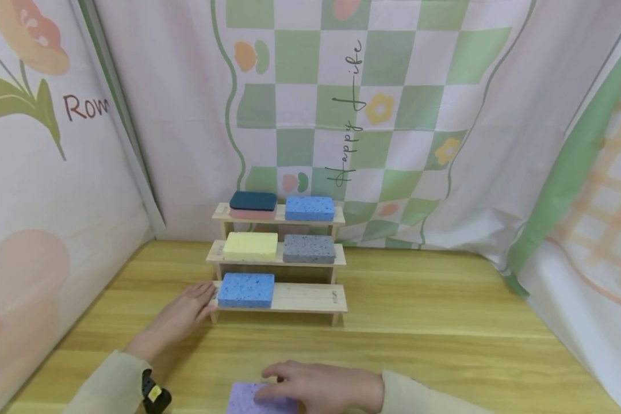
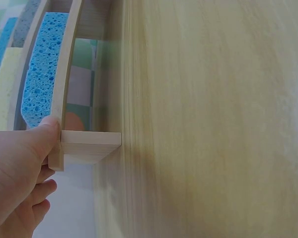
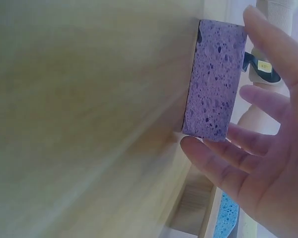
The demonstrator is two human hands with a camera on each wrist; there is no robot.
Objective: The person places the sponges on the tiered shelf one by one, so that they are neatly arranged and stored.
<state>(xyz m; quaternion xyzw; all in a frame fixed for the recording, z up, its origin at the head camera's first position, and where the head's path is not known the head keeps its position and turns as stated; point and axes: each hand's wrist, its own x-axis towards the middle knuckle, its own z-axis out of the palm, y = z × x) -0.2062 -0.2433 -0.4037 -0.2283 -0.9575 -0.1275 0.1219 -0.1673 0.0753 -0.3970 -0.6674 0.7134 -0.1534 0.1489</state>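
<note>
My left hand (image 1: pixel 188 310) grips the left end of the lowest board of a wooden three-step rack (image 1: pixel 307 298). In the left wrist view its thumb lies on the board and the other fingers curl below. Beside that thumb is a blue sponge (image 2: pixel 47 67) on the lowest step. A purple sponge (image 3: pixel 214 82) lies flat on the table at the front. Over it my right hand (image 1: pixel 323 386) is spread, fingers apart. The thumb is by one upper corner and the index fingertip is close to the opposite end; whether they touch it I cannot tell.
On the middle step sit a yellow sponge (image 1: pixel 250 246) and a grey sponge (image 1: pixel 309 249). The top step bears a dark-topped pink sponge (image 1: pixel 253 205) and another blue sponge (image 1: pixel 309 209). Patterned curtains (image 1: pixel 393 138) hang behind the wooden table (image 1: pixel 419 322) and at both sides.
</note>
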